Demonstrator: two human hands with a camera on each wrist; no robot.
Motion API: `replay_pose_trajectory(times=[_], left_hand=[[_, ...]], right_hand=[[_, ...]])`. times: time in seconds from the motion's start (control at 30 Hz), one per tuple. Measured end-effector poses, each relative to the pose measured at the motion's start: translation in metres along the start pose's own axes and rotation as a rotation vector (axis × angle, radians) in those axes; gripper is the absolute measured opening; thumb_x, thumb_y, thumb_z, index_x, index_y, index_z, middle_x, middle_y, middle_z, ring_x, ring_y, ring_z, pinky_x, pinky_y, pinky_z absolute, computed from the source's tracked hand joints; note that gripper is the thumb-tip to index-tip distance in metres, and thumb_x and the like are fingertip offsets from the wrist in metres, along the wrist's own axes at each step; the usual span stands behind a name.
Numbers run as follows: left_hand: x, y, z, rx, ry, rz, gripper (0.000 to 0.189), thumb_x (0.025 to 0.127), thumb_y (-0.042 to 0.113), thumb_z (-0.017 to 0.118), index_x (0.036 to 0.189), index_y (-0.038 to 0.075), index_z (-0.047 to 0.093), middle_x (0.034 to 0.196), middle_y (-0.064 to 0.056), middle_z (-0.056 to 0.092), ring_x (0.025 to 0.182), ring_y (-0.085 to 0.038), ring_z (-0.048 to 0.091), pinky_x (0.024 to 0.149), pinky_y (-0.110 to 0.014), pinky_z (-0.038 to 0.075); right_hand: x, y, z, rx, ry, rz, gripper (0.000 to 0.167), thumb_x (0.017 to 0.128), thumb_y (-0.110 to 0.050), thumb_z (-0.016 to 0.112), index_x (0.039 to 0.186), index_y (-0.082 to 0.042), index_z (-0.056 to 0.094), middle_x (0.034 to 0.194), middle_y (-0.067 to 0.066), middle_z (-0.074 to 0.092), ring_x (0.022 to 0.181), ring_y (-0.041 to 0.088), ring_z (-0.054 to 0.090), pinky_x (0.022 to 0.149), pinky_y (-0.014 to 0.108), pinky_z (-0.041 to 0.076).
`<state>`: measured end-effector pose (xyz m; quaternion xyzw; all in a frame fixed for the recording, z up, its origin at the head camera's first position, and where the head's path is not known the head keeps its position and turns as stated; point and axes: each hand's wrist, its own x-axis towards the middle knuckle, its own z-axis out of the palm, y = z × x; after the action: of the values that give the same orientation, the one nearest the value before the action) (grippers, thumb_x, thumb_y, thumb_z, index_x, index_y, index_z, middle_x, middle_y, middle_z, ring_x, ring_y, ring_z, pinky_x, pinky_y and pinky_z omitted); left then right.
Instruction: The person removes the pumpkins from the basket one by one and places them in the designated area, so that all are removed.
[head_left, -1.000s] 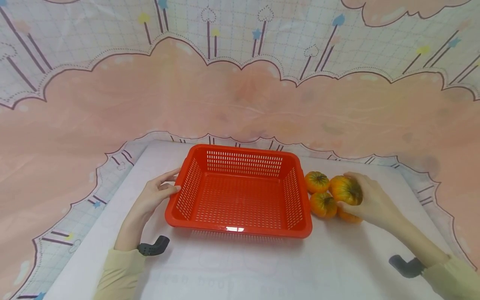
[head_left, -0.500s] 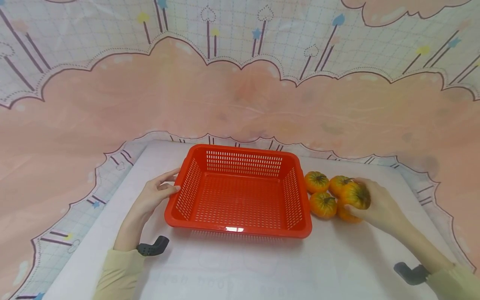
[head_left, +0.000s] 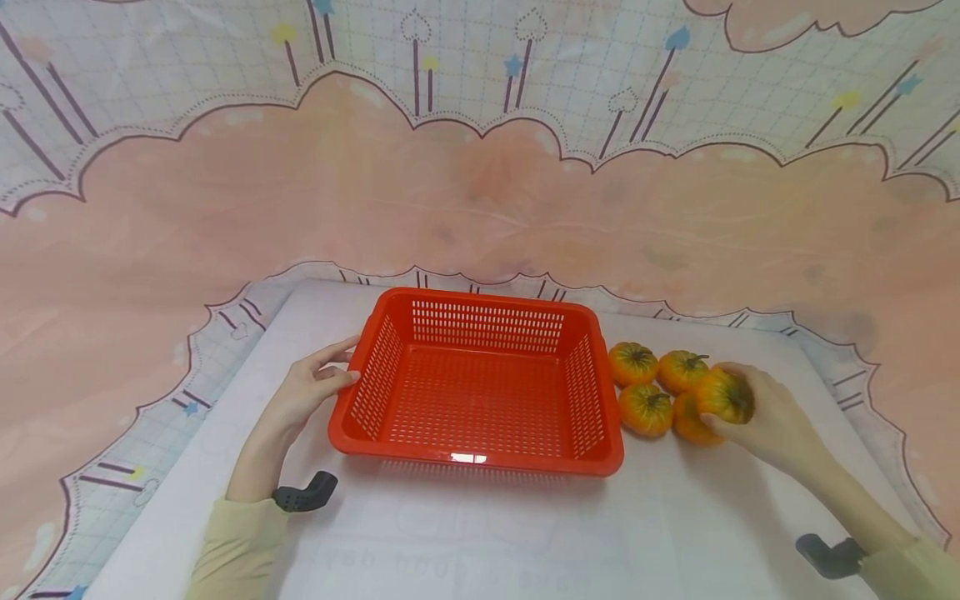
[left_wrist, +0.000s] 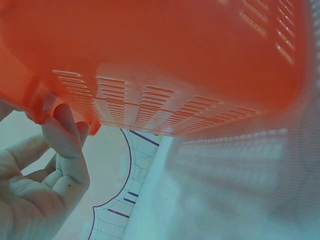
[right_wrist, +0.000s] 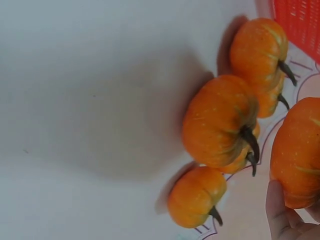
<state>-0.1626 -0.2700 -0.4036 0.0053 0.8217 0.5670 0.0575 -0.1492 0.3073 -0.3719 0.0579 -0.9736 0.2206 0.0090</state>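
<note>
A red plastic basket (head_left: pixel 540 465) with slotted sides sits on the white table. My left hand (head_left: pixel 303 392) holds its left rim, the fingertips curled at the edge in the left wrist view (left_wrist: pixel 62 155). My right hand (head_left: pixel 772 417) grips a small orange pumpkin (head_left: pixel 724 395), which also shows at the edge of the right wrist view. In the head view, the held pumpkin overlaps a front pumpkin (head_left: pixel 692 421). Close by are a back pumpkin (head_left: pixel 681 371) and two beside the basket's right wall, one behind (head_left: pixel 633 364) the other (head_left: pixel 647 410).
In the right wrist view, another pumpkin (right_wrist: pixel 197 195) lies apart from the rest, hidden behind the right hand in the head view. A patterned pink cloth (head_left: pixel 480 200) rises behind and around the table (head_left: pixel 420 533).
My right hand has moved right and slightly nearer with the held pumpkin, uncovering the back pumpkin. The left hand and basket stay where they were.
</note>
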Motion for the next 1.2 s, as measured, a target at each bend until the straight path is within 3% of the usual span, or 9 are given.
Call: replay_pose_trajectory(times=[1.2], left_hand=[[0.001, -0.001, 0.001, 0.015, 0.009, -0.007, 0.062, 0.094, 0.025, 0.059, 0.150, 0.017, 0.034, 0.135, -0.018, 0.046, 0.088, 0.000, 0.060, 0.087, -0.028, 0.046]], right_hand=[[-0.004, 0.055, -0.003, -0.032, 0.039, 0.142, 0.085, 0.086, -0.045, 0.068, 0.137, 0.012, 0.032, 0.132, 0.041, 0.038, 0.114, 0.056, 0.038, 0.089, 0.072, 0.035]])
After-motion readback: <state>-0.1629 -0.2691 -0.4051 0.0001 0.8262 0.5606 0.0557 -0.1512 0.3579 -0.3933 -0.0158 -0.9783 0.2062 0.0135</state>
